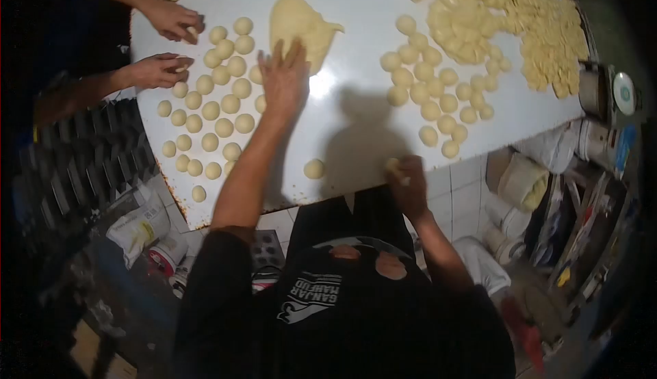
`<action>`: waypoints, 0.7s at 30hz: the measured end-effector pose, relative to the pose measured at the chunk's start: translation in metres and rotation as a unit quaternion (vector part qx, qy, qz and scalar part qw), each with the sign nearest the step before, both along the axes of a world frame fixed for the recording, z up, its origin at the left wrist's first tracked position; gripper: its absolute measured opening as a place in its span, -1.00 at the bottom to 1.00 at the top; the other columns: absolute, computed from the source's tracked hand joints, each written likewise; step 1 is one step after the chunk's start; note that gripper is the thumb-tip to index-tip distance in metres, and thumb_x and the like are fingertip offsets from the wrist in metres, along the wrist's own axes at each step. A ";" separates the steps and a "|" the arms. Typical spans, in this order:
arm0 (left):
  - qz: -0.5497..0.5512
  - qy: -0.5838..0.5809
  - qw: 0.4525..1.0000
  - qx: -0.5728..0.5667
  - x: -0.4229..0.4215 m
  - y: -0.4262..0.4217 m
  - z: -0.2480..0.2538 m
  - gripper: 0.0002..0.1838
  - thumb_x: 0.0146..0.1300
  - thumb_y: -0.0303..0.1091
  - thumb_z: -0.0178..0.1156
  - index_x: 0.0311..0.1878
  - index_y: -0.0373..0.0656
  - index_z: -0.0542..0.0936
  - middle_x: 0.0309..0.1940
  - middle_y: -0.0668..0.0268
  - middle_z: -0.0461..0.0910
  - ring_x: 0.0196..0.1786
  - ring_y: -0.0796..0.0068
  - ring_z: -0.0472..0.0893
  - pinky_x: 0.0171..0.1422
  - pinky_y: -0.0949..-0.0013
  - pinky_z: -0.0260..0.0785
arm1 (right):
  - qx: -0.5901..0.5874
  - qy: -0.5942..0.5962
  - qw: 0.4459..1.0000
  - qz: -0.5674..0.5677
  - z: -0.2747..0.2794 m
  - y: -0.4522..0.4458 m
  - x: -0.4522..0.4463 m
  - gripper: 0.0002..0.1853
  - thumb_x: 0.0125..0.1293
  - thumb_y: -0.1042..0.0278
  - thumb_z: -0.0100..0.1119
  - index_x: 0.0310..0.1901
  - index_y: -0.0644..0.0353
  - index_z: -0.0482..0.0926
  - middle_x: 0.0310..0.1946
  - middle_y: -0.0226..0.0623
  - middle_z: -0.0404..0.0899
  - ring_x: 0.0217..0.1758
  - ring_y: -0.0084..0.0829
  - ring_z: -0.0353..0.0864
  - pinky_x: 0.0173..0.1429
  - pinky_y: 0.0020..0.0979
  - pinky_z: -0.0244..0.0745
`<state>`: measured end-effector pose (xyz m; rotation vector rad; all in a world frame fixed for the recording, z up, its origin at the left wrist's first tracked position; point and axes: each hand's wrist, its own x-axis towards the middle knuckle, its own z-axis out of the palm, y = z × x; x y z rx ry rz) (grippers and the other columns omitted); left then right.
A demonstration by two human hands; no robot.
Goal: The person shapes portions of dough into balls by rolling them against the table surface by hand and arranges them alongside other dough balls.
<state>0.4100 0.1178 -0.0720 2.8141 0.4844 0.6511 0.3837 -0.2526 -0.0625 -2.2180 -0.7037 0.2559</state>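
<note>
My left hand [286, 81] lies with its fingers spread on the lower edge of a flat sheet of dough [299, 20]. Near the front edge of the white table [356, 57], my right hand [408, 180] is closed round a small dough piece [393, 165], partly hidden by the fingers. A single dough ball [314, 169] rests between my two arms. Left of my left forearm, many round dough balls [211, 110] are spread out. Another group of dough balls [430, 111] sits to the right of the middle.
At the upper left, a co-worker's two hands [174, 20] hold small dough pieces beside the balls. Flattened dough pieces [554, 37] are heaped at the upper right. A scale [623, 92] stands off the right edge. Below left are a white sack [139, 225] and dark stacked trays [89, 153].
</note>
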 end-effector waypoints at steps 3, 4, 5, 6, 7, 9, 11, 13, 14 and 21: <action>-0.013 0.024 0.999 0.029 -0.027 -0.010 0.039 -0.73 0.43 -0.33 0.34 0.13 -0.15 0.77 0.26 0.10 0.71 0.44 -0.17 0.49 0.48 -0.28 0.30 | -0.032 0.010 0.988 0.152 -0.035 0.000 0.014 -0.62 0.31 0.24 0.57 -0.05 0.24 0.57 0.00 -0.04 0.60 0.09 0.09 0.64 0.17 0.07 0.55; -0.014 -0.029 0.999 -0.009 -0.046 -0.022 0.053 -0.73 0.43 -0.32 0.35 0.11 -0.18 0.77 0.22 0.09 0.71 0.37 -0.18 0.53 0.43 -0.24 0.33 | -0.061 -0.064 0.981 0.172 -0.045 0.012 0.036 -0.63 0.32 0.19 0.55 -0.08 0.24 0.59 0.01 -0.07 0.61 0.11 0.10 0.63 0.21 0.09 0.53; -0.020 -0.018 0.996 -0.087 -0.075 -0.043 0.043 -0.74 0.40 -0.41 0.35 0.10 -0.23 0.76 0.15 0.09 0.71 0.21 -0.10 0.60 0.34 -0.14 0.40 | -0.091 -0.135 0.968 0.193 -0.057 0.023 0.052 -0.63 0.32 0.13 0.54 -0.11 0.24 0.61 0.03 -0.09 0.61 0.13 0.10 0.63 0.25 0.10 0.51; -0.074 -0.051 0.977 -0.192 -0.093 -0.060 0.028 -0.78 0.37 -0.45 0.35 0.05 -0.22 0.72 0.07 0.04 0.70 0.06 -0.09 0.61 0.21 -0.05 0.43 | -0.091 -0.123 0.969 0.194 -0.070 0.045 0.050 -0.63 0.32 0.13 0.54 -0.11 0.24 0.61 0.03 -0.09 0.61 0.13 0.10 0.63 0.25 0.10 0.51; -0.069 -0.003 0.963 -0.261 -0.122 -0.088 -0.008 -0.79 0.33 -0.46 0.35 0.01 -0.23 0.67 0.02 0.00 0.68 0.05 -0.13 0.61 0.19 -0.01 0.45 | -0.126 -0.113 0.976 0.137 -0.081 0.077 0.037 -0.63 0.31 0.09 0.53 -0.13 0.21 0.63 0.01 -0.11 0.62 0.14 0.09 0.62 0.27 0.10 0.50; -0.108 0.076 0.937 -0.324 -0.185 -0.120 -0.047 -0.80 0.24 -0.50 0.40 -0.08 -0.19 0.65 -0.08 0.05 0.64 0.00 -0.11 0.61 0.11 -0.06 0.45 | -0.160 -0.111 0.977 0.085 -0.087 0.078 0.008 -0.63 0.29 0.05 0.53 -0.16 0.19 0.66 -0.01 -0.12 0.62 0.15 0.09 0.61 0.29 0.10 0.48; -0.261 0.053 0.916 -0.301 -0.201 -0.091 -0.062 -0.82 0.24 -0.42 0.46 -0.14 -0.15 0.67 -0.10 0.10 0.63 0.00 -0.04 0.60 0.04 -0.05 0.43 | -0.016 -0.152 0.958 0.244 -0.094 0.024 -0.018 -0.66 0.24 0.08 0.52 -0.16 0.15 0.68 -0.05 -0.11 0.63 0.11 0.06 0.59 0.25 0.10 0.46; -0.298 0.067 0.930 -0.202 -0.187 -0.051 -0.084 -0.81 0.24 -0.30 0.48 -0.19 -0.13 0.68 -0.14 0.16 0.62 -0.01 0.03 0.60 0.03 -0.04 0.42 | -0.003 0.069 0.972 0.224 -0.081 0.037 0.036 -0.70 0.19 0.13 0.52 -0.20 0.12 0.68 -0.09 -0.13 0.62 0.13 -0.04 0.59 0.27 0.10 0.45; -0.249 0.122 0.947 -0.161 -0.152 -0.051 -0.055 -0.80 0.22 -0.25 0.48 -0.22 -0.09 0.67 -0.19 0.21 0.58 -0.07 0.07 0.58 0.02 -0.05 0.40 | -0.091 0.006 0.968 0.234 -0.074 0.054 0.052 -0.70 0.18 0.15 0.53 -0.18 0.14 0.71 -0.08 -0.11 0.66 0.15 -0.03 0.64 0.28 0.09 0.49; -0.130 0.259 0.798 -0.528 -0.184 -0.094 -0.066 -0.86 0.32 -0.32 0.36 -0.30 -0.11 0.61 -0.13 0.09 0.66 0.00 0.05 0.65 -0.01 -0.04 0.45 | -0.110 0.074 0.960 0.247 -0.079 0.018 0.036 -0.73 0.16 0.08 0.51 -0.28 0.10 0.80 -0.25 -0.16 0.75 -0.11 -0.08 0.73 0.08 0.03 0.56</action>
